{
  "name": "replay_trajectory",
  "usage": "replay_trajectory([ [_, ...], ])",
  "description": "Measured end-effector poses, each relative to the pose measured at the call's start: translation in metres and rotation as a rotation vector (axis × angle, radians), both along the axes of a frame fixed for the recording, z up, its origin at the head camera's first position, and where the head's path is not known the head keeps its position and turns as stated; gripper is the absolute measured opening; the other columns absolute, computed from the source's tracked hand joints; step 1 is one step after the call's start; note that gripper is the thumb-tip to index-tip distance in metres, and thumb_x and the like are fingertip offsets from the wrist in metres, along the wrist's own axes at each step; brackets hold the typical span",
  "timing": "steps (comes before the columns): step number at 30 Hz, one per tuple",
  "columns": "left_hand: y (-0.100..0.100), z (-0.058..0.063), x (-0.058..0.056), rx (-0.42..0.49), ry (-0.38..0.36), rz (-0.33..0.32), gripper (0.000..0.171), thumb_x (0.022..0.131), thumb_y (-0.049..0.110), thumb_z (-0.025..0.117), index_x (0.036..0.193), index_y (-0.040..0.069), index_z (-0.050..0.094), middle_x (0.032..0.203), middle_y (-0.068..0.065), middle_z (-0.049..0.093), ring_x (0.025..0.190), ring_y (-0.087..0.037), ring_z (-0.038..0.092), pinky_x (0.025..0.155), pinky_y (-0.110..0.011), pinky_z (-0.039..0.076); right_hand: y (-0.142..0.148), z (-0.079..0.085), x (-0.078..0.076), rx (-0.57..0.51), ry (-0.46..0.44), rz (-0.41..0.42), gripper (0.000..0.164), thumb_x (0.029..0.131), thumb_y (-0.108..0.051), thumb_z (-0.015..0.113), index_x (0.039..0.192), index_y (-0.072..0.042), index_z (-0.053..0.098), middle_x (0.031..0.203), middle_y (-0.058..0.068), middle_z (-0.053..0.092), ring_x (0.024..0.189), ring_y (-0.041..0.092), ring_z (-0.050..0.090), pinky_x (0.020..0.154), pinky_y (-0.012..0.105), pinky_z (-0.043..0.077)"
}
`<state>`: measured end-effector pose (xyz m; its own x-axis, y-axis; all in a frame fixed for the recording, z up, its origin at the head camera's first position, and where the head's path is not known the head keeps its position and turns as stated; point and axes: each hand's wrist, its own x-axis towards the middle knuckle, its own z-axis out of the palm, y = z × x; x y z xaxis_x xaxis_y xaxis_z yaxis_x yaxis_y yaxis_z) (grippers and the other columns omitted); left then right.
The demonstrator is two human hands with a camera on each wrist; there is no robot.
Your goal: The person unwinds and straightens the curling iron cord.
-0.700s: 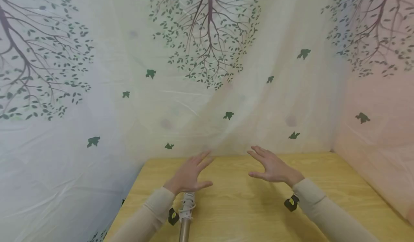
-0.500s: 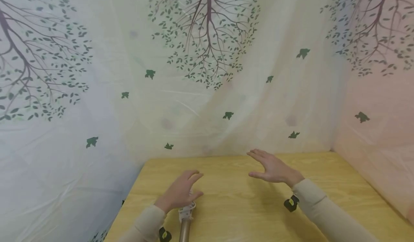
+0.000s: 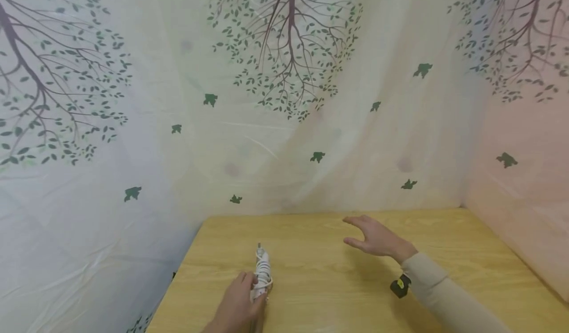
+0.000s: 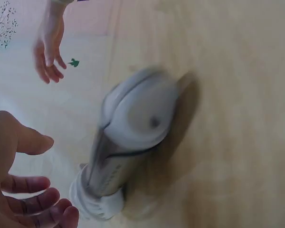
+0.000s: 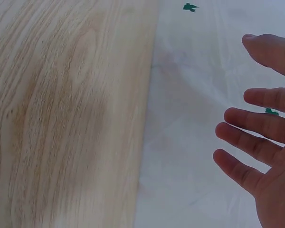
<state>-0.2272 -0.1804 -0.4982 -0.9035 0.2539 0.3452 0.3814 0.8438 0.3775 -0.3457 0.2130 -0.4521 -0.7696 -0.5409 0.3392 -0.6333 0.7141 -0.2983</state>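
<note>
A long appliance, possibly a hair straightener, lies on the wooden table [image 3: 311, 273]. Its cord [image 3: 263, 269] is white and wound around it, with a plug at the far tip. The left wrist view shows a blurred, rounded pale end [image 4: 142, 114] and a metallic body with unreadable lettering. My left hand [image 3: 237, 301] reaches over the appliance, thumb and fingers spread to its two sides in the head view. A gap separates these fingers [image 4: 33, 199] from it in the left wrist view. My right hand [image 3: 378, 236] hovers above the table with fingers apart, holding nothing.
Behind the table hangs a pale curtain [image 3: 266, 175] printed with trees and green leaves. It also closes off the left and right sides. A small black device [image 3: 400, 286] is strapped at the right wrist.
My left hand has come down and back toward the appliance, uncovering the wound cord and plug. The right hand has dropped slightly, its fingers bending a little more.
</note>
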Motion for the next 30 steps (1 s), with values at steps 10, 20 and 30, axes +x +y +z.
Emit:
replay_trajectory([
  [10,0.005,-0.012,0.020,0.028,-0.314,0.106,0.042,0.078,0.045,0.075,0.084,0.012,0.050,0.071,0.004,0.047,0.058,-0.009,0.041,0.051,-0.025,0.032,-0.004,-0.005,-0.001,0.009,-0.022,0.003,0.065,0.094,-0.055,0.055,0.139,-0.008,0.051,0.130,0.011,0.061,0.119,0.033,0.057,0.095,0.052,0.047],
  [20,0.005,-0.017,0.017,0.015,-0.382,0.162,0.045,0.075,0.038,0.080,0.093,0.006,0.055,0.072,0.001,0.051,0.061,-0.013,0.047,0.053,-0.028,0.037,-0.002,-0.011,-0.004,-0.002,-0.051,-0.004,0.064,0.094,-0.056,0.053,0.139,-0.010,0.052,0.127,0.012,0.063,0.117,0.031,0.058,0.093,0.052,0.047],
  [30,0.004,-0.023,0.016,0.032,-0.384,0.151,0.037,0.079,0.037,0.075,0.081,0.006,0.054,0.065,0.000,0.050,0.055,-0.013,0.046,0.048,-0.029,0.036,-0.001,-0.014,-0.007,-0.007,-0.050,-0.001,0.062,0.094,-0.056,0.053,0.137,-0.011,0.054,0.124,0.010,0.064,0.114,0.030,0.059,0.092,0.052,0.048],
])
